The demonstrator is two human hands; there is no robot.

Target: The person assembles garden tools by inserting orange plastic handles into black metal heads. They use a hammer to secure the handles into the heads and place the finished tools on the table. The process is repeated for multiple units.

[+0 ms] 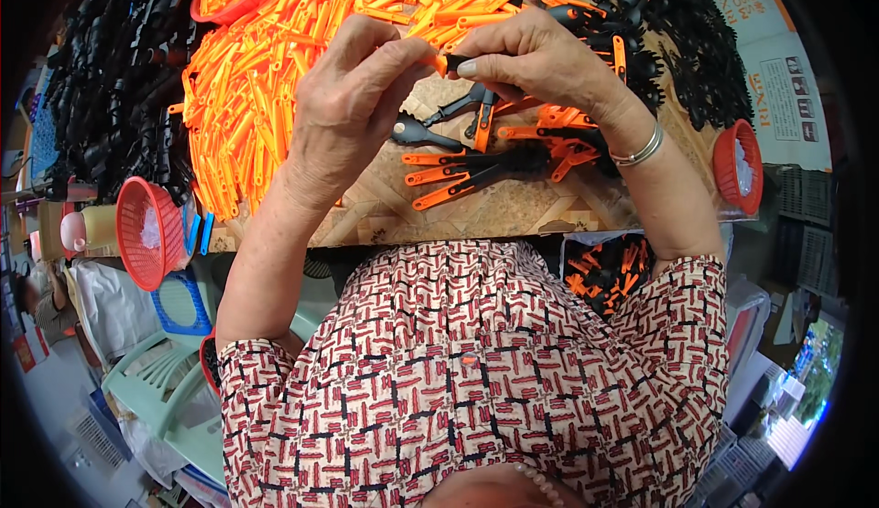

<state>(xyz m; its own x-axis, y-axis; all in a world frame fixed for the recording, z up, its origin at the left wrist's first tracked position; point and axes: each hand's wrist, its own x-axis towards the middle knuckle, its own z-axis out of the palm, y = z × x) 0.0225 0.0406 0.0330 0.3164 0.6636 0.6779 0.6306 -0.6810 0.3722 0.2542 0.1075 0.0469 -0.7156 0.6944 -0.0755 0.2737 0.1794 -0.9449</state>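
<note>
Orange handle (441, 66) and black piece (455, 62) meet end to end over the middle of the counter (366, 220). The left grip (352, 91) pinches the handle, its fingers nearly together. The right grip (542, 59) has thumb and finger tight on the black piece. A big orange heap (243, 110) is on the left; tools (522, 156) lie near, on the right.
</note>
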